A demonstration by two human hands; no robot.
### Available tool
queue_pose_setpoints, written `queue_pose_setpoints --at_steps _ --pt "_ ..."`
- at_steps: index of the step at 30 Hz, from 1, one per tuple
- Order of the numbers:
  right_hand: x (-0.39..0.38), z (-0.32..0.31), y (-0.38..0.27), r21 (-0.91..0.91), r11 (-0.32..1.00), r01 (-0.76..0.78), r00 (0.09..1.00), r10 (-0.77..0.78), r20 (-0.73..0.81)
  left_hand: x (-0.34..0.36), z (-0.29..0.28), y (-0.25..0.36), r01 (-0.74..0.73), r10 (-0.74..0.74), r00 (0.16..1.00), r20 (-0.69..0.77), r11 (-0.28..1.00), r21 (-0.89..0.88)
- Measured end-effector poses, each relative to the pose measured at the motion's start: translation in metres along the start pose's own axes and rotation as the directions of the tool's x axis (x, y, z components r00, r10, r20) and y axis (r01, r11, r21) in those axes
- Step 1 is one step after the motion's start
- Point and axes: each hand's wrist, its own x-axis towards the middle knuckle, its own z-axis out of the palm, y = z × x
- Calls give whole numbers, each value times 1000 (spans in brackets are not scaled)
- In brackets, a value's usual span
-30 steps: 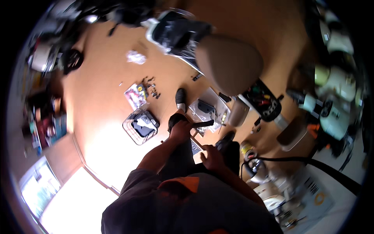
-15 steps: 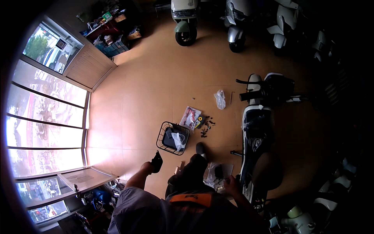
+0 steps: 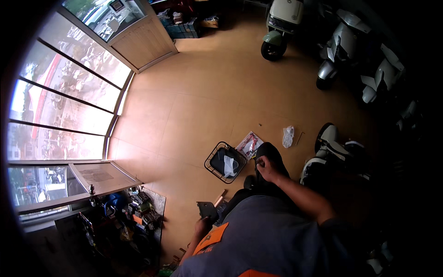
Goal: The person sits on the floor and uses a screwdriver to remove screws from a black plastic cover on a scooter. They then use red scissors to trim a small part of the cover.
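Note:
My left hand (image 3: 201, 225) grips a flat black plate (image 3: 206, 210) with holes, low in the view. Beside the plate lies a pale bar (image 3: 220, 196). My right hand (image 3: 266, 168) has curled fingers over my raised dark-trousered leg (image 3: 267, 154); I cannot make out whether they hold anything. Left of that leg, a black wire basket (image 3: 209, 166) contains a dark item and white plastic (image 3: 229, 166). A printed sheet (image 3: 249, 143) lies partly behind my knee.
A scooter (image 3: 330, 143) stands at right; more scooters (image 3: 284, 16) line the back. Clear plastic (image 3: 288, 136) and a thin rod (image 3: 300, 138) lie on the floor. A glass door (image 3: 69, 101) is at left, with cluttered tools (image 3: 143, 210) below it.
The view has swung, shifting the scene rightward. My left hand, still with the black plate, is lower. My right hand has moved up over my leg, which is now raised.

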Motion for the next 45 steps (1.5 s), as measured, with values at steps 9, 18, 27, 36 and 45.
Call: queue_pose_setpoints --at_steps 9,18,27,36,45 --pt "212 32 -81 296 954 -55 966 -23 256 -14 80 153 -32 50 999 -9 497 -867" --pt "455 14 -171 183 981 68 827 -158 539 29 203 433 73 258 956 142 261 -963" --pt "641 -73 -317 177 984 7 710 -129 693 40 210 643 22 205 975 83 284 -958" --pt "862 -112 -432 359 932 -51 818 -168 550 135 266 927 22 197 963 183 618 -786" --pt "1108 -248 -462 740 670 -58 996 89 -3 225 290 1289 18 118 954 276 895 -446"
